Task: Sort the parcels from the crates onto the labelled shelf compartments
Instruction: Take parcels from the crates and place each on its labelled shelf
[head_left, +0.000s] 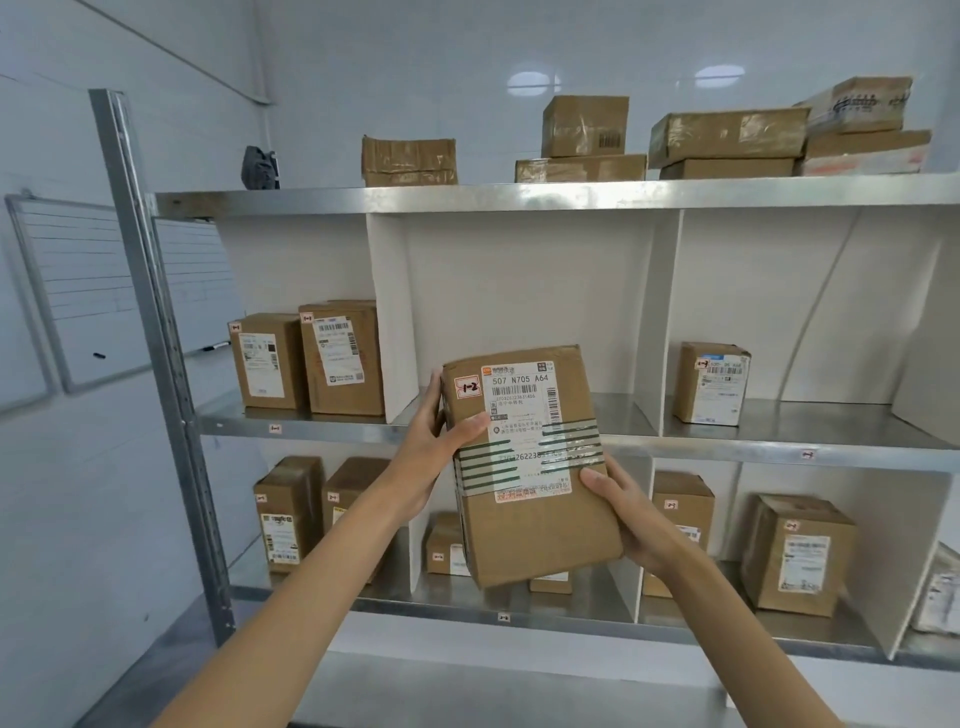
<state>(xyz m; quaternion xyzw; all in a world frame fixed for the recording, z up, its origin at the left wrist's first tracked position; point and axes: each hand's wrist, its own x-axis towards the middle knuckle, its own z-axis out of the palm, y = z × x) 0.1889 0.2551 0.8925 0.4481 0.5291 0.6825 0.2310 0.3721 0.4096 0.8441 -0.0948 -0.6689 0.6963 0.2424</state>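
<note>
While both hands, left hand (434, 441) and right hand (631, 512), are clamping the 1-2 parcel (524, 462), its tilt is risking catching the shelf's front edge (649, 444).

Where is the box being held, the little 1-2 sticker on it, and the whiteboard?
held box (540, 535), head view, bare cardboard front below the label
1-2 sticker (468, 387), head view, its handwritten middle
whiteboard (78, 291), head view, its lined white surface

both forearms are bare, with no sleeves showing up to the frame's lower edge. the left hand (434, 449) and right hand (631, 512) wear no gloves. no rings, watch or bands show on the fingers or wrists.
</note>
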